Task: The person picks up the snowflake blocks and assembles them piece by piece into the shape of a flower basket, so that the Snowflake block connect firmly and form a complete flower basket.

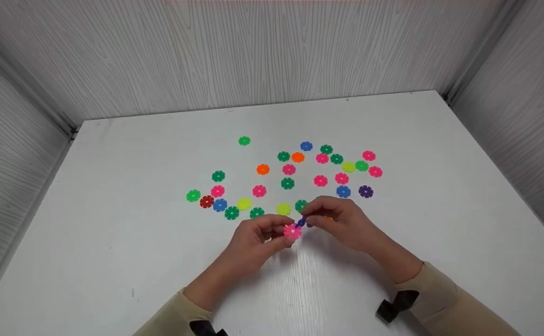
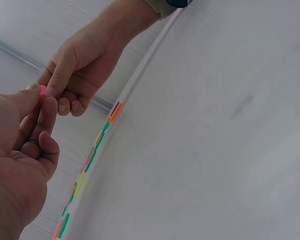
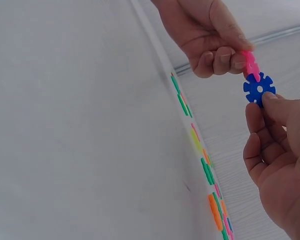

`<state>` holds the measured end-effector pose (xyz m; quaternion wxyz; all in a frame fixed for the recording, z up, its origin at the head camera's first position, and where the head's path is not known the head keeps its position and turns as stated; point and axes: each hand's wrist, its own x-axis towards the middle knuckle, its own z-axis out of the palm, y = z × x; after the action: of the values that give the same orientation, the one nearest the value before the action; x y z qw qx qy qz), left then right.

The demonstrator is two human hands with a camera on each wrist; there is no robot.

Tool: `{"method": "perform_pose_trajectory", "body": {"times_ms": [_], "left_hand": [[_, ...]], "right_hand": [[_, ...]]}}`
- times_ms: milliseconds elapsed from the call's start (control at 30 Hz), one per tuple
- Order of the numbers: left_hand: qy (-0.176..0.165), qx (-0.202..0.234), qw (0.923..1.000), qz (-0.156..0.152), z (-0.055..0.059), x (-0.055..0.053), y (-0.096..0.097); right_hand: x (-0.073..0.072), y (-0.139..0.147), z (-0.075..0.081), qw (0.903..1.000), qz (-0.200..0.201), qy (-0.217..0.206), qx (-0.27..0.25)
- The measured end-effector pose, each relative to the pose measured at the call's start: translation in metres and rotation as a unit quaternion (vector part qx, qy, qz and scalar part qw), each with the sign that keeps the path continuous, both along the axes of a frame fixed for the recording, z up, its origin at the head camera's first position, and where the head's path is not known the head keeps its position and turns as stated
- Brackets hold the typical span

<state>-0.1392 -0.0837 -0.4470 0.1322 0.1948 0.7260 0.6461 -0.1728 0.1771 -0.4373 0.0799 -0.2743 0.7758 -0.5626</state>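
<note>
Between thumb and fingers, my left hand (image 1: 258, 240) pinches a pink notched disc (image 1: 292, 231), its face turned up toward the head camera. My right hand (image 1: 346, 224) pinches a blue notched disc (image 3: 260, 89), seen nearly edge-on from the head. In the right wrist view the pink disc's edge meets the blue disc's upper rim, the two crossing at an angle. Both hands are raised over the front of the white table. The left wrist view shows only a small pink edge of the disc (image 2: 43, 90) at the fingertips.
Many notched discs lie flat beyond the hands, among them a dark purple disc (image 1: 365, 191), a red disc (image 1: 207, 201) and a yellow disc (image 1: 244, 204). A lone green disc (image 1: 244, 141) lies farther back. Pale wood-grain panels (image 1: 272, 51) enclose the white table (image 1: 127, 177).
</note>
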Motion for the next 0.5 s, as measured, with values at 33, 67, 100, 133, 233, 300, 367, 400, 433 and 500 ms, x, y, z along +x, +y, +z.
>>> {"method": "perform_pose_trajectory", "body": {"times_ms": [33, 67, 100, 133, 233, 300, 367, 400, 433, 500], "left_hand": [[0.002, 0.001, 1.0000, 0.001, 0.000, 0.000, 0.000], [0.006, 0.004, 1.0000, 0.001, 0.000, 0.000, 0.000], [0.010, 0.004, 0.9999, 0.000, -0.001, -0.001, 0.000], [0.012, 0.002, 0.9999, -0.001, -0.001, -0.001, 0.000], [0.019, -0.004, 0.9998, -0.002, -0.002, -0.001, -0.001], [0.026, -0.007, 0.9996, 0.004, -0.002, -0.002, -0.001], [0.030, -0.001, 0.9994, 0.017, -0.002, -0.003, -0.002], [0.033, 0.004, 0.9991, 0.024, -0.002, -0.003, -0.002], [0.035, 0.008, 0.9988, 0.033, -0.002, -0.003, -0.003], [0.036, 0.015, 0.9981, 0.048, -0.002, -0.004, -0.003]], "right_hand": [[0.000, 0.000, 0.000, 1.0000, 0.000, -0.002, -0.004], [0.000, 0.000, 0.000, 1.0000, 0.001, -0.002, -0.008], [0.000, 0.000, 0.000, 0.9999, 0.003, -0.003, -0.012], [0.000, 0.000, 0.000, 0.9999, 0.005, -0.004, -0.015], [-0.002, 0.003, 0.000, 0.9997, 0.006, -0.012, -0.020], [-0.006, 0.008, 0.001, 0.9997, -0.008, -0.020, -0.013], [-0.012, 0.018, 0.001, 0.9989, -0.039, -0.025, 0.005], [-0.015, 0.023, 0.001, 0.9978, -0.057, -0.029, 0.019], [-0.018, 0.029, 0.000, 0.9960, -0.073, -0.034, 0.038], [-0.024, 0.039, -0.002, 0.9913, -0.094, -0.040, 0.084]]}}
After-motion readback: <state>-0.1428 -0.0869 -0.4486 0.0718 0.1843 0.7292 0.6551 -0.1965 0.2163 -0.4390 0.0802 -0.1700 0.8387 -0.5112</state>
